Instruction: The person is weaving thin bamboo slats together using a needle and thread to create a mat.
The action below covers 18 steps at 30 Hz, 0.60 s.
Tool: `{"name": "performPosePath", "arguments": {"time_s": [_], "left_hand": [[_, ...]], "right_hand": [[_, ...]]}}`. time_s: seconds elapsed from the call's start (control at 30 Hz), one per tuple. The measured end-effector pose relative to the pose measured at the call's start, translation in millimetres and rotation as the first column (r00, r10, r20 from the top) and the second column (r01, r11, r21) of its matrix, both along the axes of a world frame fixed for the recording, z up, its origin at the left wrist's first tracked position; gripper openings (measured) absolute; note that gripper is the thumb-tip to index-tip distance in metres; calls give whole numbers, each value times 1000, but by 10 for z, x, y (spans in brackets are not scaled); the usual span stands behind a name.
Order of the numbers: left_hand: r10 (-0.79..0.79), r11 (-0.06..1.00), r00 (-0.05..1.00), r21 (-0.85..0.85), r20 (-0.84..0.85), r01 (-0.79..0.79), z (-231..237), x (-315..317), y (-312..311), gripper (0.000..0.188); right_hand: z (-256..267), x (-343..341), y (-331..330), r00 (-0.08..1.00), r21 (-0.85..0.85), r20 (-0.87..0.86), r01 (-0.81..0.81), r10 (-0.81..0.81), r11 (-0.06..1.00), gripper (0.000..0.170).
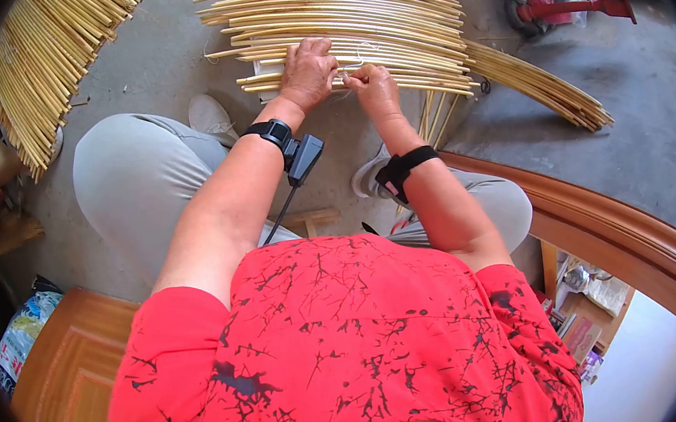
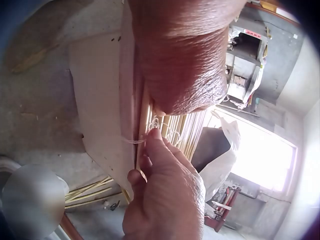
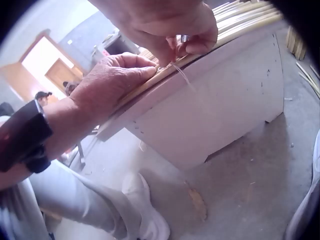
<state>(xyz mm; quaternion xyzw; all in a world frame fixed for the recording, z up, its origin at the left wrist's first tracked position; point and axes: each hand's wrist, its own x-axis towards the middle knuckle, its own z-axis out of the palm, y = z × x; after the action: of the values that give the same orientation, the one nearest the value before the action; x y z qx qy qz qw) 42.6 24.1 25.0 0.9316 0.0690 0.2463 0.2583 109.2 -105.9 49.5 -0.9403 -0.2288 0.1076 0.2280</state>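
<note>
Your left hand (image 1: 309,74) and right hand (image 1: 376,92) pinch thin white string (image 3: 181,74) on slender pale-yellow rods (image 1: 342,13), 12 o'clock; fingertips partly hidden. Red label (image 2: 253,33), 2 o'clock in left wrist view: unreadable.

Pale stand (image 3: 225,102) under a layer of slender yellow sticks (image 1: 351,22)

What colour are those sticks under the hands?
The sticks are straw yellow, best seen in the head view.
</note>
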Motion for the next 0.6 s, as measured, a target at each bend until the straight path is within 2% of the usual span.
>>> {"name": "performPosePath", "arguments": {"time_s": [0.1, 0.23, 0.3, 0.33, 0.37, 0.43, 0.47, 0.53, 0.57, 0.6], "left_hand": [[-4, 1000, 1000, 8, 14, 4, -14, -4, 2, 8], [-1, 1000, 1000, 19, 22, 0, -35, 5, 7, 8], [-1, 1000, 1000, 25, 29, 1, -53, 4, 14, 7], [1, 1000, 1000, 19, 22, -2, -53, 4, 14, 7], [3, 1000, 1000, 14, 15, -3, -51, 2, 16, 7], [-1, 1000, 1000, 5, 14, 1, -23, -11, 18, 8], [-4, 1000, 1000, -5, 12, 4, -10, -19, 13, 10], [-7, 1000, 1000, 0, 22, 7, -15, -22, 11, 9], [-3, 1000, 1000, 4, 30, 3, -17, -22, 11, 9], [-4, 1000, 999, 3, 32, 4, -17, -23, 11, 9]], "right_hand": [[-179, -12, 25, 997, 55, 71, 0, -4, 998, 15], [-167, 37, 9, 992, 26, 124, 0, -3, 1000, 18], [-43, 101, -45, 988, -41, -148, -48, 42, 998, 18], [52, 77, -64, 940, -42, -341, -27, 11, 999, 18], [91, 60, -92, 940, -43, -340, -26, 10, 999, 18], [149, 35, -166, 835, -97, -530, -233, 148, 968, 17], [179, 19, -210, 836, -98, -529, -231, 145, 968, 17], [260, -20, -285, 680, -6, -720, -200, 135, 980, 14], [311, -32, -334, 682, -6, -719, -200, 134, 980, 14], [416, -61, -361, 656, 91, -750, -28, 87, 995, 13]]}}
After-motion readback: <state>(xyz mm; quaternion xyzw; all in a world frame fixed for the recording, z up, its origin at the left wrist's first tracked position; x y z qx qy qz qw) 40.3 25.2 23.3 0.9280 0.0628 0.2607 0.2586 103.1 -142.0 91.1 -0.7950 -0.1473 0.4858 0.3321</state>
